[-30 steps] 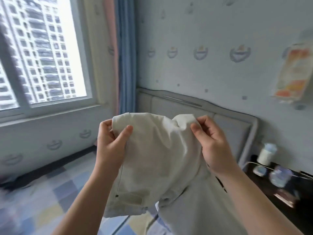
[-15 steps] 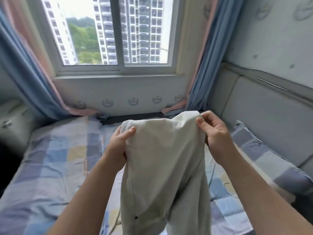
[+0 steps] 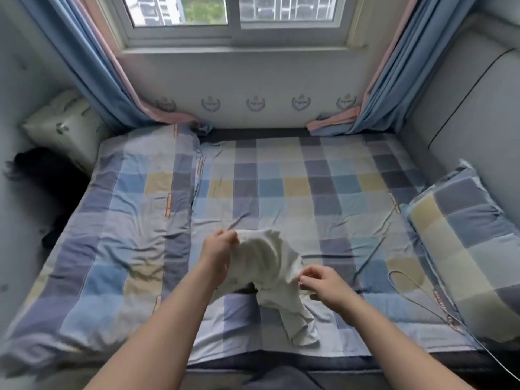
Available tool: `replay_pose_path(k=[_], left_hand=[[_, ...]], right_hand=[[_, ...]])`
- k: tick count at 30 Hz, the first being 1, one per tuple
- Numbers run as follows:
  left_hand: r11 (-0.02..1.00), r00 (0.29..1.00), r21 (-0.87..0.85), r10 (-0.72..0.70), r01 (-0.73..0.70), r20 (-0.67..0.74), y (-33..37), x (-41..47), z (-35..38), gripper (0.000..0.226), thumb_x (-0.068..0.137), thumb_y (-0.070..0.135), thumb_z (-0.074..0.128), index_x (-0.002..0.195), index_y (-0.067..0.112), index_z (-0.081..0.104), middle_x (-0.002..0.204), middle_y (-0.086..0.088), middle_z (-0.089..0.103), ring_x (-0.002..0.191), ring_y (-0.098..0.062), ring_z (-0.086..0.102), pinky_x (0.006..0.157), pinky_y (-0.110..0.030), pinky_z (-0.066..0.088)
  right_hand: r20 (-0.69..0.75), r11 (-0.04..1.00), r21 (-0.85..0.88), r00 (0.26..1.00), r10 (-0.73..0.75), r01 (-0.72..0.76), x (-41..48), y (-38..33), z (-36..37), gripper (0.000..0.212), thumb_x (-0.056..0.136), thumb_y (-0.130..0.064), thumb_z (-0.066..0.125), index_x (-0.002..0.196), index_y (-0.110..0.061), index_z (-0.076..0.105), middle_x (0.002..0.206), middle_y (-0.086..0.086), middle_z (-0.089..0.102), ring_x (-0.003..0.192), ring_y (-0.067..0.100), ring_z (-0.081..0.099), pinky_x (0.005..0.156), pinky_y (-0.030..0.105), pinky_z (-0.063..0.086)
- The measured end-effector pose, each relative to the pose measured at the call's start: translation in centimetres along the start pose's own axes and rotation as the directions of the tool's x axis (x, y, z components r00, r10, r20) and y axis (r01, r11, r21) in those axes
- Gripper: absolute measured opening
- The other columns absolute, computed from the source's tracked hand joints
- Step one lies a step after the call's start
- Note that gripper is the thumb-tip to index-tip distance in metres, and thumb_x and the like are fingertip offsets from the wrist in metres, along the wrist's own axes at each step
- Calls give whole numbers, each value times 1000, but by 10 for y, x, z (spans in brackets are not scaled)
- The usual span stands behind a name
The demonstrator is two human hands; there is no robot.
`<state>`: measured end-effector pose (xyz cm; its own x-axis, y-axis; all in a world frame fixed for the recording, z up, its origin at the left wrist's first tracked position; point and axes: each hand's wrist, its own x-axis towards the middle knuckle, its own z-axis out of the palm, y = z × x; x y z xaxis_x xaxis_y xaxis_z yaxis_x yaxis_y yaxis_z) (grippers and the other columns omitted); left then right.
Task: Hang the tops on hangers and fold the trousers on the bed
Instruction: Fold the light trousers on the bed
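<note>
Cream-white trousers (image 3: 270, 263) are bunched over the middle of the checked bed (image 3: 281, 175), near its front edge, with one crumpled leg trailing down onto the sheet. The left hand (image 3: 218, 253) grips the raised upper edge with curled fingers, and the right hand (image 3: 326, 287) pinches the lower right edge. The cloth is soft with blur, so waistband and pockets cannot be told apart, and a thin hanger (image 3: 427, 301) by the pillow (image 3: 464, 235) is cut off at the frame's right edge.
</note>
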<state>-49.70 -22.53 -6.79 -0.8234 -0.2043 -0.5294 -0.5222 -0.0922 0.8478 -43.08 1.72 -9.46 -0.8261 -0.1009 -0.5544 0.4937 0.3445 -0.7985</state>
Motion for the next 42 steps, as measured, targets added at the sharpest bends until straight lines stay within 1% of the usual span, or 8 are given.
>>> replay_pose_path(k=[6, 11, 14, 18, 23, 31, 37, 42], left_hand=[[976, 995, 213, 36, -55, 94, -31, -25, 25, 11, 90, -1, 67, 94, 9, 70, 85, -5, 70, 75, -15, 63, 66, -25, 52], [906, 956, 384, 67, -178, 285, -19, -45, 29, 40, 79, -19, 41, 91, 3, 72, 76, -6, 74, 68, -8, 67, 66, -14, 48], [874, 916, 386, 145, -296, 375, 0, -53, 32, 34, 74, -11, 44, 82, 8, 71, 66, -9, 69, 67, -15, 61, 69, -22, 46], [855, 880, 322, 273, -407, 388, 30, -57, 29, 38, 61, 1, 37, 79, 11, 70, 54, -4, 62, 51, -10, 52, 51, -17, 39], [778, 829, 315, 437, -543, 349, 66, -48, 14, 46, 64, -1, 36, 74, 26, 72, 53, -3, 62, 56, -24, 49, 51, -25, 34], [726, 761, 229, 624, -649, 177, 111, -7, -20, 48, 64, -4, 34, 66, 29, 70, 49, 4, 56, 52, -7, 49, 56, -14, 41], [727, 759, 272, 651, -630, 17, 117, 33, -34, 41, 76, -4, 38, 76, 23, 69, 71, 5, 70, 67, -3, 61, 68, -16, 48], [714, 868, 498, 353, -492, 351, 82, 44, -25, 23, 94, 14, 70, 115, 22, 68, 122, -1, 64, 114, -16, 59, 78, -7, 46]], right_hand=[[62, 993, -42, 993, -105, 108, 24, 0, -26, 37, 92, -12, 69, 127, -19, 57, 125, 5, 64, 118, 22, 61, 96, 33, 51], [318, 831, -404, 911, -264, 382, 35, -22, -20, 94, 82, -21, 73, 154, -48, 20, 164, -10, 20, 151, 17, 18, 121, 45, 24], [490, 691, -530, 843, -224, 491, 40, -36, -9, 75, 83, -26, 75, 147, -45, 40, 167, -12, 8, 154, 18, 4, 123, 50, 14], [565, 752, -431, 799, -206, 499, 45, -42, 0, 27, 82, -25, 75, 104, -38, 66, 144, -18, 53, 136, 13, 44, 116, 43, 30], [416, 724, -572, 897, -149, 386, 57, -25, -2, 13, 87, -34, 68, 98, -38, 66, 103, -13, 68, 112, 16, 58, 101, 38, 38], [150, 633, -765, 989, -7, 120, 94, -8, -28, 26, 84, -44, 65, 109, -37, 65, 117, -7, 64, 124, 17, 45, 99, 46, 26], [-119, 887, -460, 987, -109, 42, 99, -42, -41, 37, 97, -23, 57, 60, -18, 52, 67, 2, 57, 74, 21, 56, 57, 30, 35], [-256, 987, 112, 963, -88, 119, 82, -114, -41, 23, 96, -16, 54, 74, -13, 59, 69, 10, 57, 62, 23, 57, 54, 31, 51]])
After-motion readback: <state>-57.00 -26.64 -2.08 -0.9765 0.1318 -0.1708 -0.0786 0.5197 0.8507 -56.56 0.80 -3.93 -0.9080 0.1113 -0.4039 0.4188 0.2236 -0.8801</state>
